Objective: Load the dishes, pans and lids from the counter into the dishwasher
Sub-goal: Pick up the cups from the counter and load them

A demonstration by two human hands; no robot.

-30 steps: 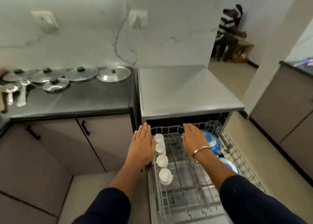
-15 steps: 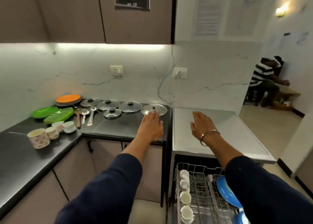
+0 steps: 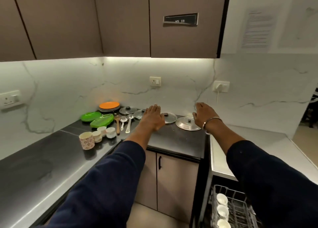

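Several steel lids lie along the back of the dark counter (image 3: 177,141). My left hand (image 3: 152,118) is stretched flat over them, hiding one lid, with another lid (image 3: 169,118) just right of its thumb. My right hand (image 3: 203,115) hovers open above the far edge of a plain steel lid (image 3: 186,123); neither hand holds anything. Further left are a lid (image 3: 127,110), an orange plate (image 3: 109,105) on a stack, green plates (image 3: 96,118), cups (image 3: 96,136) and spoons and a strainer (image 3: 124,122). The dishwasher rack (image 3: 232,208) at the bottom right holds white cups.
Brown wall cabinets (image 3: 120,21) hang low over the counter. A plug and cable (image 3: 221,87) sit in the wall socket behind the lids. The dishwasher's light top (image 3: 249,141) adjoins the counter on the right. A base cabinet door (image 3: 177,184) is below.
Both hands have left the dishwasher rack and reached up and forward over the counter to the lids. My view has swung upward and left, away from the rack.
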